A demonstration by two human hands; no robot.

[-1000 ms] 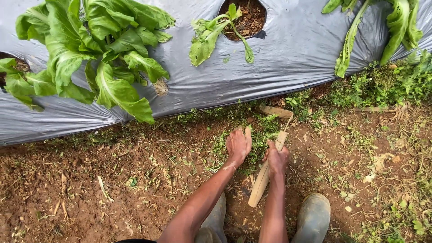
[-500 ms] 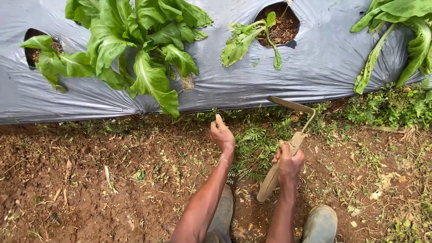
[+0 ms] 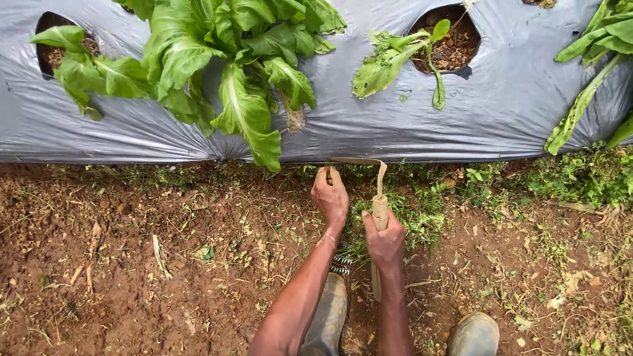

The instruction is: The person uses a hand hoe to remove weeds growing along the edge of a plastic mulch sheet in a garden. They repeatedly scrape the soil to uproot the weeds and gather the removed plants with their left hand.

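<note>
the right hand (image 3: pixel 385 240) is closed around the wooden handle of a small hoe (image 3: pixel 377 209), gripping it near the top so that the handle runs down past the wrist toward the boots. the hoe's bent metal blade (image 3: pixel 359 161) arches up and to the left, its flat end lying just at the lower edge of the grey plastic sheet (image 3: pixel 461 118) that covers the raised bed. the left hand (image 3: pixel 330 196) is curled into a fist just beside the blade, pinching a tuft of weeds (image 3: pixel 328 173) at the foot of the sheet; the fingers are closed on the stems. more low green weeds (image 3: pixel 412 207) grow in a patch on the bare brown soil (image 3: pixel 132 264) right of the hands and along the sheet's edge. on the sheet, a big leafy green plant (image 3: pixel 224 59) spills over near the upper left, and a small seedling (image 3: pixel 402 56) sits in a round hole further right. two muddy rubber boots (image 3: pixel 330 310) show at the bottom edge.
</note>
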